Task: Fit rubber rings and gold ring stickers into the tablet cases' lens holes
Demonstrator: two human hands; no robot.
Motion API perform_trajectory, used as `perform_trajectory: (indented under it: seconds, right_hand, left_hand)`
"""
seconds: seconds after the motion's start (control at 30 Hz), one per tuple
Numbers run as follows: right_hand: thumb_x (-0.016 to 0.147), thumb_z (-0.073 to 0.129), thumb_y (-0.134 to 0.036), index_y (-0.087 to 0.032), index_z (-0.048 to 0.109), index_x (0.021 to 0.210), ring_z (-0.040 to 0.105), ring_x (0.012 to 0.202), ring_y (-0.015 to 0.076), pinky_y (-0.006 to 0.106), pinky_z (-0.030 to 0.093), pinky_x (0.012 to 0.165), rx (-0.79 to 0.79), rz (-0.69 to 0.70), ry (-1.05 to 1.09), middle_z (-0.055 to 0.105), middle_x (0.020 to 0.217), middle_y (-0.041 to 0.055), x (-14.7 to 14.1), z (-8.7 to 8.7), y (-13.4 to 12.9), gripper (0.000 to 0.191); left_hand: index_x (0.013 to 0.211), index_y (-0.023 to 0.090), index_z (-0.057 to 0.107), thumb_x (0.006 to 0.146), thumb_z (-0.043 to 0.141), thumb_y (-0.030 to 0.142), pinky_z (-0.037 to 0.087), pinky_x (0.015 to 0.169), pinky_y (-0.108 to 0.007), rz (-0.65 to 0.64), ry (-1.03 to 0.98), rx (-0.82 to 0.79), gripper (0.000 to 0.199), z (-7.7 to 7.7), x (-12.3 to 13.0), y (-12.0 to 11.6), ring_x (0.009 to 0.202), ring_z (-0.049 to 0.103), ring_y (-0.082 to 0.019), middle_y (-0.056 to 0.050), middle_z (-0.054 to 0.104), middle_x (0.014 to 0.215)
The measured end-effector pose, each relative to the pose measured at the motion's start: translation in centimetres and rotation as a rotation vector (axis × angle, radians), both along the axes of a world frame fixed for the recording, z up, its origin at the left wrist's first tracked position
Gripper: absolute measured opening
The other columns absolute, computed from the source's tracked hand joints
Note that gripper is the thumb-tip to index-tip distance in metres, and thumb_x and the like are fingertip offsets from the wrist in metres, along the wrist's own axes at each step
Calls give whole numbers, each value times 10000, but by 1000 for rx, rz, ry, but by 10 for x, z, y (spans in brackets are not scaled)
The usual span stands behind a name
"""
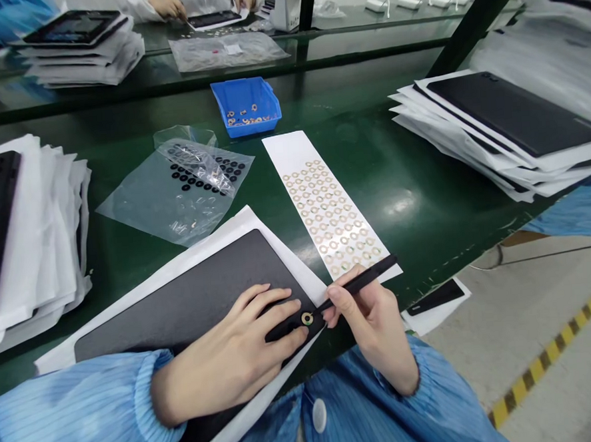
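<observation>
Head view: ring on a dark tablet, lower centre of the frame, with the tip of a black tool touching it.
Left hand: flat on the tablet, fingers slightly spread, the ring just beyond the fingertips.
Right hand: thumb and fingers pinching the black tool like a pen.
Under the tablet: white sheet, on a green bench.
Centre: ring sheet, rows of pale rings, just beside the tablet.
Left of it: plastic bag holding black rings.
Upper centre: blue bin holding loose rings.
Sides: tablet stacks on white sheets, left and right.
Top of the frame: a co-worker's hands, beyond a glass shelf.
</observation>
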State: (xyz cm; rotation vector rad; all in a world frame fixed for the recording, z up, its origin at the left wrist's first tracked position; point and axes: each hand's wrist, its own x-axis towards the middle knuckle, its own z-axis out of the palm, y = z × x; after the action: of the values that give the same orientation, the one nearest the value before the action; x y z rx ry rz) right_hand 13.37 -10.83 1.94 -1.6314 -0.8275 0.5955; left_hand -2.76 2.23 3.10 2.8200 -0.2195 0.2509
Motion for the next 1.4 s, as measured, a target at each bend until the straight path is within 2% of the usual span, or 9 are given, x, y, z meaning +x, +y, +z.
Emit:
perform_trajectory:
  seconds: [0.2, 0.33, 0.43, 0.53, 0.7, 0.93, 1.17, 1.4]
  right_hand:
    - [908, 530, -276, -183, 543, 738, 591, 418, 105, 179, 500, 407, 55, 33, -136, 577, 542, -16, 0, -4, -1, 194]
    - [871, 545, -152, -199, 542, 797, 625, 563, 125, 221, 528, 522, 178, 32, -304, 594, 681, 5, -4, -10, -6, 88]
    - [837, 562, -99, -215, 536, 844, 631, 650, 153, 254, 528, 586, 289, 45, -356, 596, 691, 4, -7, -16, -9, 119]
    - [846, 552, -85, -218, 535, 890, 630, 652, 151, 251, 524, 567, 296, 22, -313, 602, 740, 12, -7, -20, -10, 141]
    - [887, 514, -93, -212, 518, 926, 597, 550, 112, 251, 523, 527, 307, 19, -237, 577, 795, 10, -6, -23, -10, 125]
    - [897, 509, -101, -200, 515, 931, 592, 536, 102, 244, 520, 508, 304, 36, -208, 570, 823, 21, -6, -23, -13, 105]
    - [876, 533, -108, -213, 529, 919, 622, 621, 137, 251, 519, 542, 303, 40, -223, 587, 781, 17, -5, -23, -12, 113]
    - [846, 547, -92, -214, 541, 903, 630, 659, 158, 266, 515, 571, 327, 66, -226, 597, 751, 17, -3, -23, -12, 135]
  left_hand:
    - [1146, 157, 605, 925, 438, 167, 408, 1010, -470, 0, -17, 14, 277, 2, 1, -1, 1164, 509, -287, -121, 619, 1166]
    - [1197, 154, 575, 936, 418, 169, 416, 1000, -476, 3, -18, 30, 305, 1, 2, -1, 1159, 510, -290, -124, 617, 1173]
    - [1240, 147, 547, 951, 393, 177, 428, 987, -471, 17, -17, 40, 329, 0, 2, -2, 1155, 510, -287, -127, 613, 1182]
    - [1241, 135, 543, 945, 382, 152, 435, 976, -465, 33, -13, 37, 338, 0, 2, -4, 1151, 506, -285, -124, 607, 1189]
    - [1246, 142, 539, 934, 380, 129, 445, 950, -463, 56, -14, 46, 351, 1, 3, -6, 1136, 500, -283, -118, 596, 1190]
    - [1199, 197, 576, 950, 370, 164, 399, 959, -531, 167, -30, 139, 324, 0, 2, -10, 1121, 484, -306, -108, 586, 1172]
    - [1215, 198, 560, 955, 369, 167, 395, 946, -482, 98, -36, 149, 324, 2, 4, -6, 1117, 467, -288, -113, 570, 1174]
    - [1216, 211, 563, 947, 370, 157, 405, 915, -487, 105, -69, 162, 336, 4, 4, -4, 1076, 487, -295, -106, 597, 1107]
